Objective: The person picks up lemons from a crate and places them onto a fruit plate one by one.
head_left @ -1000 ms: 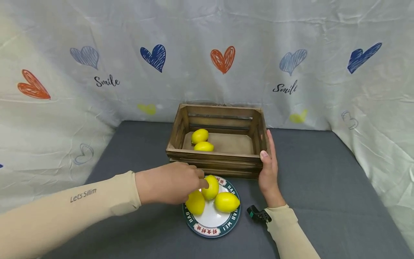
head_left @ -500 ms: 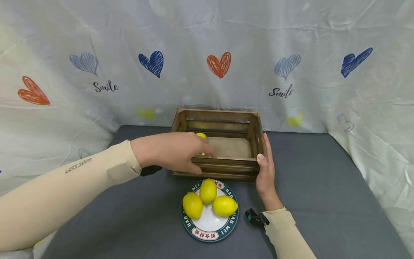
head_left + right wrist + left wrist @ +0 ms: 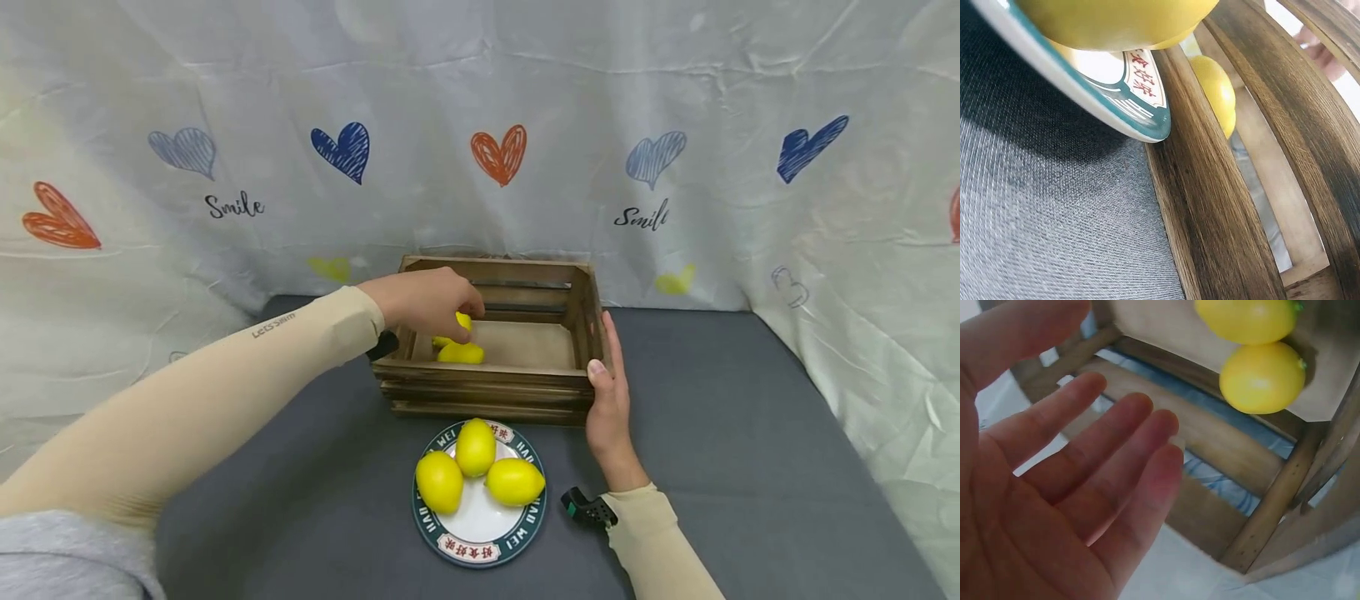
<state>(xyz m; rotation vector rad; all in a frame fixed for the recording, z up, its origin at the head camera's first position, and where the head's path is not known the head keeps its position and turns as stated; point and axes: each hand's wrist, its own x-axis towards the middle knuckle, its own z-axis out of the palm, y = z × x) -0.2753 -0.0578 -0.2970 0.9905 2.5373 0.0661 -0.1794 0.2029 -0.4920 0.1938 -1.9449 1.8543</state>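
My left hand [image 3: 438,304] reaches over the left side of the wooden crate [image 3: 487,393] in the head view. In the left wrist view its fingers [image 3: 1094,462] are loosely bent and nothing lies in the palm. Two yellow lemons [image 3: 1263,378] lie on the crate's floor by those fingers, partly covered by the hand in the head view. My right hand [image 3: 615,417] rests against the crate's right side, fingers straight along the outside and thumb at the front corner. Three more lemons [image 3: 476,448] sit on a green-rimmed plate [image 3: 480,552] just in front of the crate.
The crate and plate stand on a dark grey tabletop [image 3: 712,433]. A pale curtain [image 3: 420,100] printed with hearts hangs behind and at both sides. In the right wrist view the plate's rim is close against the crate's front slats [image 3: 1210,206].
My left hand has moved from the lemons on the plate, up and over the crate's front, to above the two lemons inside. The right hand stays at the crate's side.
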